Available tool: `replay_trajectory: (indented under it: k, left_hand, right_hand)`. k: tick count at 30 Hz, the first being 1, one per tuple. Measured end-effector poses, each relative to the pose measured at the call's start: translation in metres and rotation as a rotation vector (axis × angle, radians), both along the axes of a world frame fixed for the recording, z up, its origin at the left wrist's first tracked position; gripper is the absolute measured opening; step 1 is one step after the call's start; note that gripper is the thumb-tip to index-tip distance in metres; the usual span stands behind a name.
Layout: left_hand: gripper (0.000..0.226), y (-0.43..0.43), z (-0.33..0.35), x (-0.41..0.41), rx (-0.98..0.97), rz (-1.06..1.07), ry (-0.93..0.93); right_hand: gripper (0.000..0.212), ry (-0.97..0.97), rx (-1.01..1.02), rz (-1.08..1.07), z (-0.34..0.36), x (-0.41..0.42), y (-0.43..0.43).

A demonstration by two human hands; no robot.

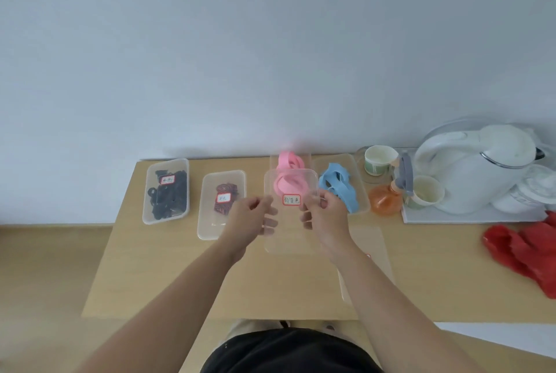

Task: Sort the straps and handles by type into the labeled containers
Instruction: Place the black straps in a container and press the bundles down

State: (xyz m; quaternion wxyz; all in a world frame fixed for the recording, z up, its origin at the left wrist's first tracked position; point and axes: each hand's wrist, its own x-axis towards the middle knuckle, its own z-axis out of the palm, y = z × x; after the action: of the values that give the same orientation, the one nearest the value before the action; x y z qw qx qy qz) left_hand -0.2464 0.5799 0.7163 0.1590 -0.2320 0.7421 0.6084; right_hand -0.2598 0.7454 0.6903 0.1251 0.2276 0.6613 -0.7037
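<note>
Two hands are clamping a clear rectangular plastic lid point(290, 231): your left hand point(251, 217) is pinching its left edge, your right hand point(325, 217) its right. It is sitting, possibly hovering, over the clear plastic container point(307, 158) holding pink looped straps point(287, 162).

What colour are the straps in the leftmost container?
Black. The straps in the leftmost container show best in the head view, the only one here.

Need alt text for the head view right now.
The left hand and right hand hold a clear labelled lid over the pink straps; tubs of black straps, red patterned straps and blue straps sit alongside on the table.
</note>
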Motion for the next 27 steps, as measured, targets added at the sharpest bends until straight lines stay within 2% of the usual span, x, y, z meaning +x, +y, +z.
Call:
replay_trajectory:
  k: [3,6,10,13,16,18,20,24,25,27]
  left_hand:
    - [0.022,-0.009,-0.002,-0.054,-0.195,-0.133,0.104]
    - [0.042,-0.014,-0.012,-0.103,-0.484,-0.466,0.259]
    - [0.067,0.0,-0.041,-0.138,-0.696,-0.882,0.305]
    - [0.067,0.006,-0.057,-0.124,-0.88,-1.064,0.315]
    - [0.071,0.001,-0.07,-0.104,-0.911,-1.081,0.357]
    - [0.061,-0.002,-0.076,-0.099,-0.967,-1.119,0.366]
    - [0.048,-0.007,-0.081,-0.097,-1.04,-1.183,0.388]
    - [0.036,-0.014,-0.081,-0.094,-0.99,-1.123,0.323]
    - [0.034,-0.017,-0.08,-0.096,-0.893,-1.112,0.28]
    - [0.037,-0.027,-0.075,-0.099,-0.551,-1.058,0.174]
  right_hand:
    - [0.017,-0.03,0.002,-0.116,0.003,-0.013,0.002]
    - [0.046,-0.062,-0.012,-0.184,0.004,-0.016,0.008]
    - [0.053,-0.056,0.045,-0.283,0.002,-0.016,0.018]
    - [0.055,-0.066,0.095,-0.316,0.002,-0.015,0.02]
    - [0.056,-0.03,0.219,-0.315,-0.004,-0.026,0.014]
    - [0.053,0.03,0.352,-0.244,-0.011,-0.041,0.009]
    - [0.05,0.068,0.51,-0.085,-0.015,-0.057,-0.001]
    - [0.072,0.099,0.7,0.121,-0.022,-0.079,-0.023]
    - [0.075,0.088,0.724,0.148,-0.027,-0.081,-0.026]
    - [0.074,0.039,0.758,0.191,-0.038,-0.081,-0.031]
